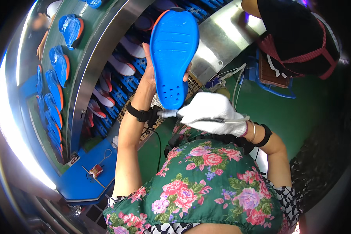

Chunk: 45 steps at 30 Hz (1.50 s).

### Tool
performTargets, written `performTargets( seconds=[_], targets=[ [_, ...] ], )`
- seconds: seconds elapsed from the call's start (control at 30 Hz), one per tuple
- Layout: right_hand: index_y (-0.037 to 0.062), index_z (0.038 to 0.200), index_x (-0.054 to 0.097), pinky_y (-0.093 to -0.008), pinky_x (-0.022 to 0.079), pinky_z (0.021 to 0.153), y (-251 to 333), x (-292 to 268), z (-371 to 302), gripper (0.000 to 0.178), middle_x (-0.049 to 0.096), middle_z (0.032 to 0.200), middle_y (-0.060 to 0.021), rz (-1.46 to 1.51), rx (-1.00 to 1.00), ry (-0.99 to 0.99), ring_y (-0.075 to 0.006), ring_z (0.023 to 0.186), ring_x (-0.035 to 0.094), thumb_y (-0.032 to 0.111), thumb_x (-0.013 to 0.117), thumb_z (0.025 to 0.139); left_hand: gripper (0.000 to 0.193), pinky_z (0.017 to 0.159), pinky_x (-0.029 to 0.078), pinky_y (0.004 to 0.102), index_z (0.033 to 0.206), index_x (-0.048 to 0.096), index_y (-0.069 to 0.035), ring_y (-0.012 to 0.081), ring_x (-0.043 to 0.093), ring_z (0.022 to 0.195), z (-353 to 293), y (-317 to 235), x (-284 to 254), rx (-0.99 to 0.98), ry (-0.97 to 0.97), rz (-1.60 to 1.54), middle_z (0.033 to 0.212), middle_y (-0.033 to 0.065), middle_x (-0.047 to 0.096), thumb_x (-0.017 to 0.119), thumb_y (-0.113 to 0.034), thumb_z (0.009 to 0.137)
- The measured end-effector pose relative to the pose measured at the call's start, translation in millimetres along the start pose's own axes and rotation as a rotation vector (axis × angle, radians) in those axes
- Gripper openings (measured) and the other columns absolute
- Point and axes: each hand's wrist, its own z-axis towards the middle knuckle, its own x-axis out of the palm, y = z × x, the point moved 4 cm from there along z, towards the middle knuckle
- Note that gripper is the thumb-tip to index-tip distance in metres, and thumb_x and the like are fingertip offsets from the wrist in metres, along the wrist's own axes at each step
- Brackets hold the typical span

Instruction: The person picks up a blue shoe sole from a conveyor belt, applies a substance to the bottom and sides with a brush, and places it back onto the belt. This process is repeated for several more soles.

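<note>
A blue shoe insole (173, 50) with an orange edge stands upright in front of me, its heel end pointing down toward me. Several small holes dot the heel, and shallow lines cross the forefoot. My bare left hand (148, 66) is closed around it from behind, with fingertips showing at both sides. Just below the heel is my right hand (210, 113), in a white glove, closed on a slim tool with a grey metallic tip (168, 113). The tip lies close to the heel; contact cannot be made out. A pale tube (240, 119) runs along the glove to the wrist.
On the left, a green conveyor belt (76, 58) with a metal rail carries several blue insoles (59, 64). More insoles (121, 67) fill racks below it. A blue table (80, 185) holds a small red-and-white item. Another person (300, 39) is at the upper right, beside a blue-framed stool (275, 80).
</note>
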Motion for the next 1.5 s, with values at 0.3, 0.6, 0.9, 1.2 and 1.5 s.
performTargets(
  seconds=[0.3, 0.6, 0.9, 1.2, 1.5],
  targets=[
    [0.0039, 0.093, 0.077, -0.0319, 0.059, 0.08, -11.5, -16.8, 5.7, 0.013, 0.077, 0.097, -0.0099, 0.169, 0.28, -0.083, -0.0202, 0.088, 0.074, 0.0, 0.08, 0.081, 0.128, 0.076, 0.06, 0.0574, 0.147, 0.048, -0.001, 0.0431, 0.071, 0.088, 9.2, 2.2, -15.8, -0.156, -0.076, -0.058, 0.117, 0.0303, 0.066, 0.033, -0.101, 0.069],
    [-0.0023, 0.099, 0.077, -0.0295, 0.057, 0.082, -15.7, -83.7, 34.5, 0.015, 0.077, 0.097, -0.012, -0.109, 0.317, -0.389, -0.0177, 0.09, 0.074, -0.004, 0.077, 0.084, 0.068, 0.109, 0.05, 0.0495, 0.15, 0.044, -0.004, 0.031, 0.061, 0.126, 4.6, 51.7, -13.6, 0.149, -0.439, 0.05, 0.142, 0.0175, 0.059, 0.043, -0.055, 0.106],
    [0.0029, 0.104, 0.077, -0.0358, 0.059, 0.081, 2.7, -70.3, 25.2, 0.019, 0.076, 0.098, -0.0121, -0.43, 0.045, -0.205, -0.025, 0.09, 0.075, 0.002, 0.078, 0.085, 0.057, 0.101, 0.053, 0.0598, 0.154, 0.042, -0.012, 0.0429, 0.063, 0.121, -30.4, 71.4, -5.5, 0.055, -0.343, -0.019, 0.133, 0.0229, 0.063, 0.05, -0.042, 0.106],
    [-0.0006, 0.099, 0.075, -0.0326, 0.057, 0.068, 26.4, -75.0, 36.9, 0.019, 0.076, 0.096, -0.0119, -0.571, -0.051, -0.268, -0.0221, 0.08, 0.072, -0.001, 0.079, 0.081, 0.1, 0.11, 0.047, 0.0581, 0.155, 0.04, -0.004, 0.0405, 0.057, 0.13, -13.4, 73.2, 21.0, 0.262, -0.005, -0.391, 0.147, 0.0241, 0.053, 0.066, -0.067, 0.083],
    [0.0005, 0.106, 0.076, -0.0389, 0.058, 0.079, 35.7, -92.3, 73.7, 0.026, 0.076, 0.104, -0.0139, -0.61, -0.185, -0.318, -0.03, 0.091, 0.073, 0.006, 0.077, 0.08, 0.103, 0.119, 0.035, 0.058, 0.159, 0.035, -0.016, 0.0369, 0.046, 0.143, 4.8, 90.7, 43.0, 0.166, 0.005, -0.435, 0.157, 0.0134, 0.045, 0.07, -0.072, 0.081]
  ],
)
